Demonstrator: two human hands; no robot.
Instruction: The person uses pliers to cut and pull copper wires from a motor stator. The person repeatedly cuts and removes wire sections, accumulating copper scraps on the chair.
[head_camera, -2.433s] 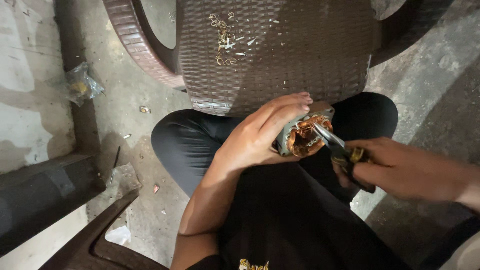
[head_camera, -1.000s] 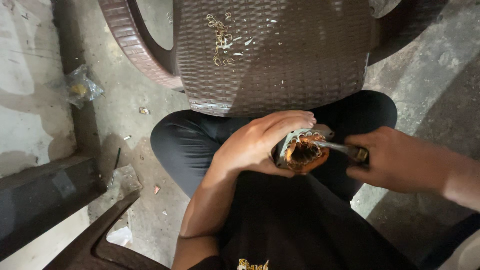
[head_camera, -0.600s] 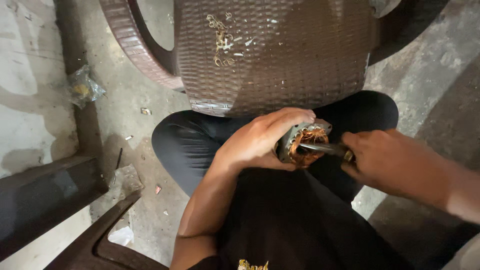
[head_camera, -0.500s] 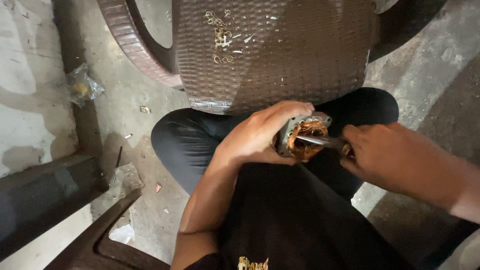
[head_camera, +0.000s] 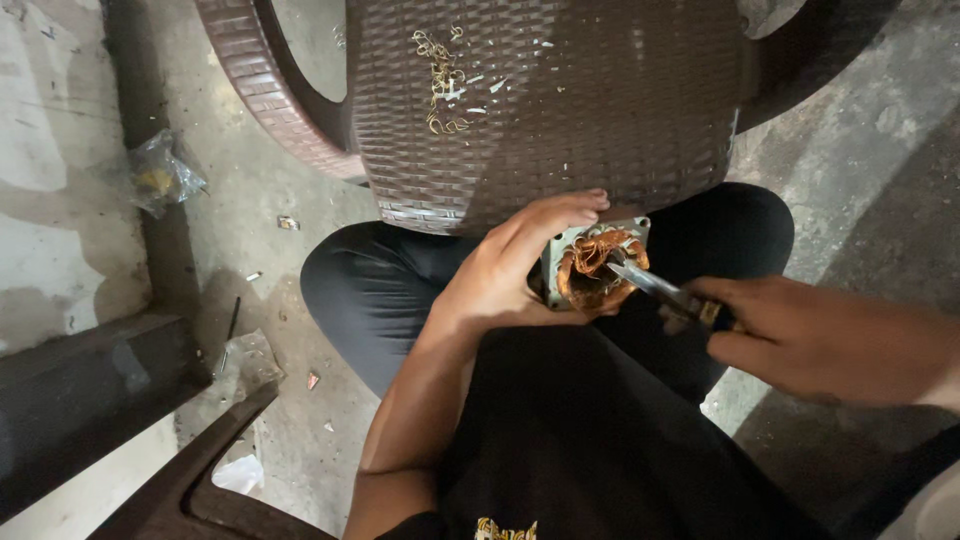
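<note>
My left hand (head_camera: 510, 268) grips a small square motor stator (head_camera: 592, 268) with copper windings, held over my lap against my dark trousers. My right hand (head_camera: 800, 335) holds a pair of pliers (head_camera: 668, 294) by the handles. The plier jaws reach into the copper winding at the stator's right side. Both hands sit just in front of a brown woven plastic chair (head_camera: 560, 110).
Loose copper wire bits (head_camera: 440, 70) lie on the chair seat. A crumpled clear plastic bag (head_camera: 160, 178) rests on the concrete floor at left. A dark beam (head_camera: 80, 390) and another brown chair edge (head_camera: 200, 470) stand at lower left, with scraps scattered about.
My right hand has drawn back to the right with the pliers, jaws still in the copper winding. My left hand keeps hold of the stator, shifted slightly.
</note>
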